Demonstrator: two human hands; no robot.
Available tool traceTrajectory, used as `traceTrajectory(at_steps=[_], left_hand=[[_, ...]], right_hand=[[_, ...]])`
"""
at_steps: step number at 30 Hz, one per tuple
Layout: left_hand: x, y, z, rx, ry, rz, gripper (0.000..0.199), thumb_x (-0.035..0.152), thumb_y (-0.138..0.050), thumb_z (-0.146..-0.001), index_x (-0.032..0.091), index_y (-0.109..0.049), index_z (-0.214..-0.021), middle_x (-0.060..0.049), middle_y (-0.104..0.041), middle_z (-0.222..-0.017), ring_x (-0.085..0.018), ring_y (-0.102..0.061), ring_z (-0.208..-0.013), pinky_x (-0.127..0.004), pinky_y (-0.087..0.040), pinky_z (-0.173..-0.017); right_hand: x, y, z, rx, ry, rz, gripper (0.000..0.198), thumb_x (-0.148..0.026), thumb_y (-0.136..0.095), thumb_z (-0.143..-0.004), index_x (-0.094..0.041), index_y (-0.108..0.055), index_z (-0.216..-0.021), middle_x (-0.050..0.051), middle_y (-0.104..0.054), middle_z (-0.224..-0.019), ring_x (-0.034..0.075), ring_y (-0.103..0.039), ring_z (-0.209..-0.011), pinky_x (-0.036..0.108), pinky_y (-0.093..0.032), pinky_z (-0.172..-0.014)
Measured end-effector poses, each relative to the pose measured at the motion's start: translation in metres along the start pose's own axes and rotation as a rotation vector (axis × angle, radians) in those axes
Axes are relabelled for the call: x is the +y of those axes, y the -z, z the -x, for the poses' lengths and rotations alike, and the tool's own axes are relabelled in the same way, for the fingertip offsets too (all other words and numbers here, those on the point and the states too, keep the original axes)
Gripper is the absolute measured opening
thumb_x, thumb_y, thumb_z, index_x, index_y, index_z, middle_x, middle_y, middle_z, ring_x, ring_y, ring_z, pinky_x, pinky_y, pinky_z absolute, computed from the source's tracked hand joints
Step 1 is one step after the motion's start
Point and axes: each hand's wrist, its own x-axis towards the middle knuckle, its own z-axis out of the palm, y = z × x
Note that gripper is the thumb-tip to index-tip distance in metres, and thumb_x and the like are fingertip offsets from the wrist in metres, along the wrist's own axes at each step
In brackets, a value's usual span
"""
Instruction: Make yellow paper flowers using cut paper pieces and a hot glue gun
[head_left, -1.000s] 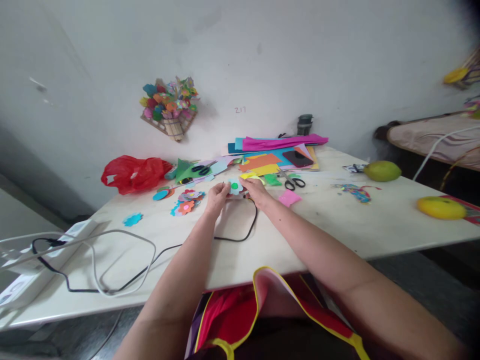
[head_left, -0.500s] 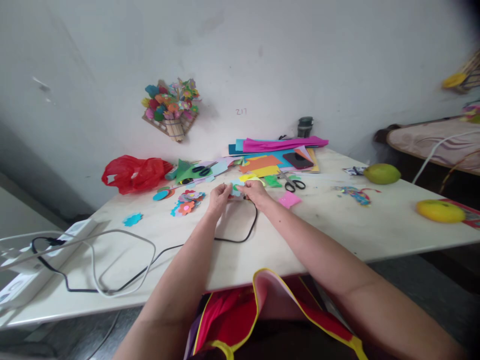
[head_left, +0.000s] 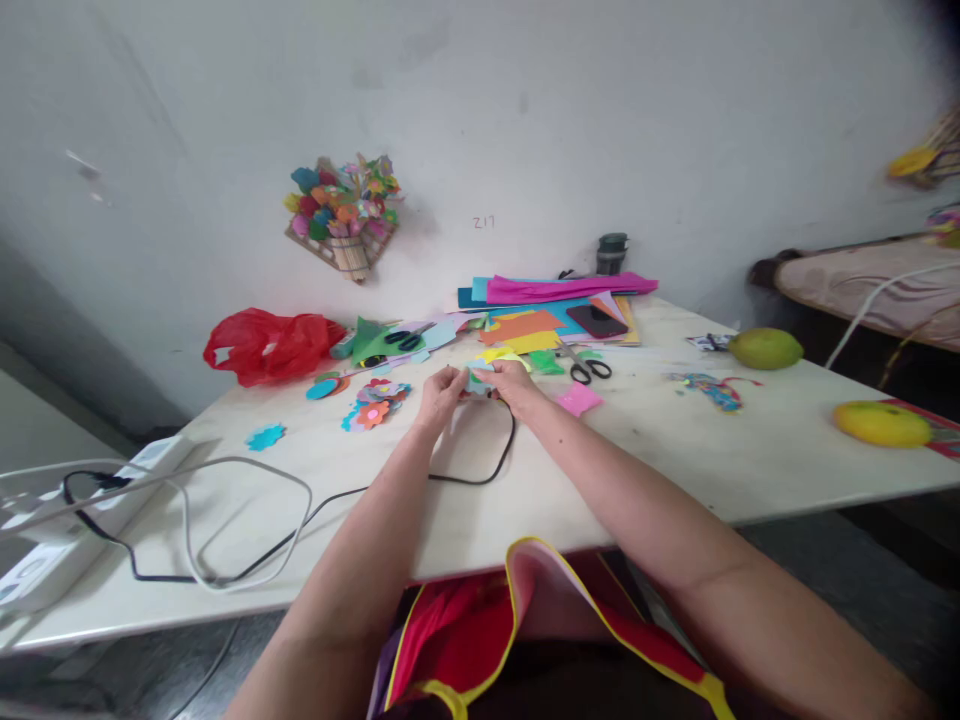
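Between my fingertips is a light blue paper flower with a green patch, its outline largely covered by the fingers. My left hand pinches it from the left, and my right hand grips its right side. A black cable loops across the table and ends beneath my right hand, where whatever it joins is hidden. Left of my hands lies a pile of cut paper flowers, with one blue paper flower apart from it. Pink paper and black-handled scissors rest to the right.
Behind my hands are coloured sheets, a phone and a second pair of scissors. A red plastic bag sits back left. A power strip with loose cables occupies the left edge; two mangoes lie at right.
The light blue paper flower has turned slightly between my fingers, and my right fingers have shifted a little over it. Everything else on the table stays put.
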Motion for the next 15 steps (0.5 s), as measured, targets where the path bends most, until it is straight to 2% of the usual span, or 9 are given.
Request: traceTrajectory(at_steps=[7,11,15], left_hand=[[0.002,0.003,0.001,-0.03,-0.011,-0.008,0.029,0.042,-0.061,-0.066,0.014,-0.053,-0.062,0.002,-0.052,-0.051,-0.008,-0.044,-0.049,-0.021,-0.035,-0.051],[0.0,0.004,-0.002,0.013,-0.01,0.022,0.03,0.042,-0.062,-0.066,0.014,-0.052,-0.06,0.002,-0.052,-0.05,-0.008,-0.044,-0.047,-0.021,-0.034,-0.05],[0.001,0.011,-0.004,0.053,-0.007,0.051,0.03,0.043,-0.063,-0.065,0.014,-0.053,-0.06,0.002,-0.052,-0.049,-0.007,-0.045,-0.047,-0.021,-0.035,-0.051]], right_hand=[[-0.002,0.001,0.0,0.046,-0.001,0.003,0.031,-0.041,-0.07,-0.051,-0.016,-0.054,-0.059,-0.005,-0.049,-0.051,0.007,-0.042,-0.046,0.019,-0.03,-0.039],[-0.007,0.001,0.003,-0.007,-0.038,-0.024,0.033,-0.047,-0.064,-0.06,-0.015,-0.057,-0.064,-0.001,-0.055,-0.057,0.009,-0.047,-0.049,0.018,-0.03,-0.036],[-0.012,0.001,0.005,0.047,-0.063,-0.045,0.032,-0.046,-0.061,-0.065,-0.014,-0.058,-0.068,0.003,-0.061,-0.064,0.01,-0.054,-0.053,0.017,-0.029,-0.035]])
